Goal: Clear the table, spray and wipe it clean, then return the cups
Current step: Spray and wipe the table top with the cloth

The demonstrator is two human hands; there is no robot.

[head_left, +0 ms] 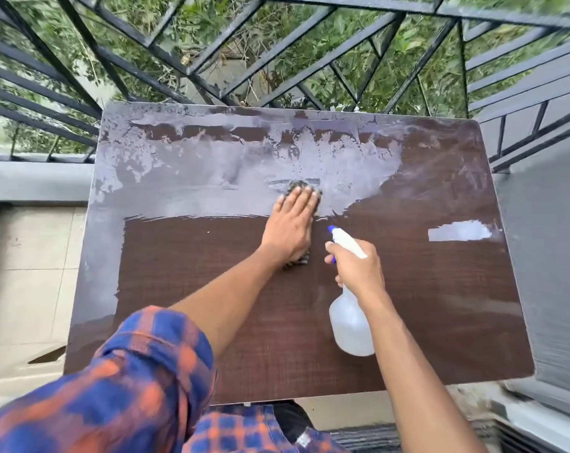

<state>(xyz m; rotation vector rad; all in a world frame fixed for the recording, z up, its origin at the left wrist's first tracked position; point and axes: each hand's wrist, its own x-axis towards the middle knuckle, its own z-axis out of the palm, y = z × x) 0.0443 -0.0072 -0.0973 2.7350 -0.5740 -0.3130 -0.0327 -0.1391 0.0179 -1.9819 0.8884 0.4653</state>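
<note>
A dark brown wooden table (211, 322) fills the view, and its far half shines wet. My left hand (290, 227) lies flat with straight fingers on a dark cloth (298, 185) near the table's middle; the cloth shows only past my fingertips and under my wrist. Just to the right, my right hand (355, 269) grips the neck of a clear spray bottle (350, 325) with a white head and blue nozzle, pointing toward the far left. No cups are in view.
A black metal railing (277, 60) runs along the far side and right side of the table, with green plants beyond it. A grey ledge (32, 181) and pale floor tiles (25, 273) lie to the left.
</note>
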